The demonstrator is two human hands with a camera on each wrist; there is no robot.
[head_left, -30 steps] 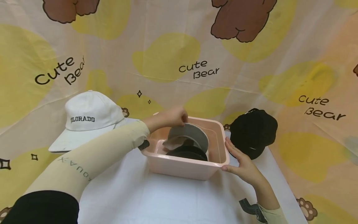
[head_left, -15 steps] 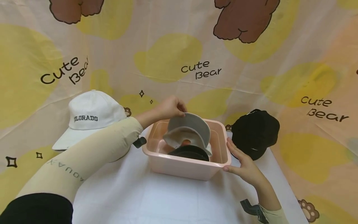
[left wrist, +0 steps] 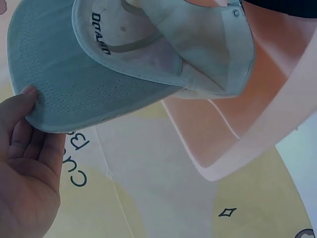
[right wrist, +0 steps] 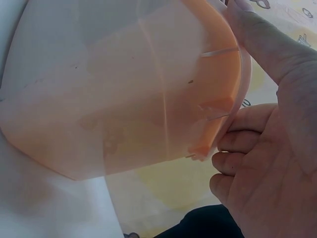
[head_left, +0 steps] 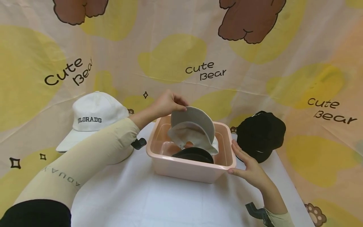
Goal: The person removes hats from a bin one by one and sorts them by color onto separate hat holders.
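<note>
My left hand pinches the brim of a pale baseball cap, thumb on the brim's grey underside. In the left wrist view the cap hangs with its inside and some lettering showing. Its lower part is still within the pink plastic basin. A black cap's brim shows in the basin near the front wall; the rest of it is hidden. My right hand rests against the basin's right end, thumb by the front corner. The right wrist view shows that hand's fingers touching the outer wall under the rim.
On the left a white cap lettered COLORADO stands partly behind my left forearm. A black cap sits just right of the basin. The table has a white cover, and a printed bear cloth hangs behind.
My left hand has risen, drawing the pale cap up out of the basin; more of its inside and back now shows. My right hand has stayed at the basin's right end.
</note>
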